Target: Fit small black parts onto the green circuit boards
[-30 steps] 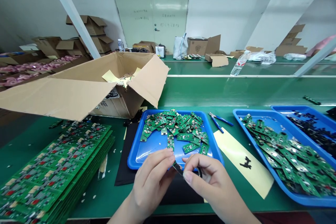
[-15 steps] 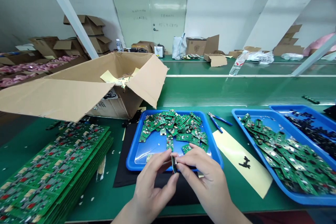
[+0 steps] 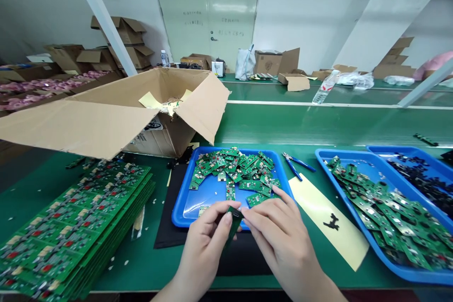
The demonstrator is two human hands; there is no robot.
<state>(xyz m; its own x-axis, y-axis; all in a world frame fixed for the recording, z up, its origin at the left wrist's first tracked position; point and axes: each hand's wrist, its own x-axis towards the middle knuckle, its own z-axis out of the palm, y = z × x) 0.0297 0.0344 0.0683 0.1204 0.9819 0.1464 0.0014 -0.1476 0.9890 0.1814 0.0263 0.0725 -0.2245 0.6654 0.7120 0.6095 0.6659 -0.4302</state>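
Bench (image 3: 155,264): green strip between stack (image 3: 78,217) and mat (image 3: 166,226).
Board (image 3: 231,229): upright-tilted at the tray's (image 3: 208,193) near edge.
Left hand (image 3: 203,245): pinches the board.
Right hand (image 3: 283,231): fingertips at its black end; can't tell if gripping.
Pliers (image 3: 293,169): beyond tray's right edge.

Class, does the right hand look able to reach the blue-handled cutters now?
Probably yes: the cutters lie uncovered on the green table beyond the right hand, which would likely leave the held board first.
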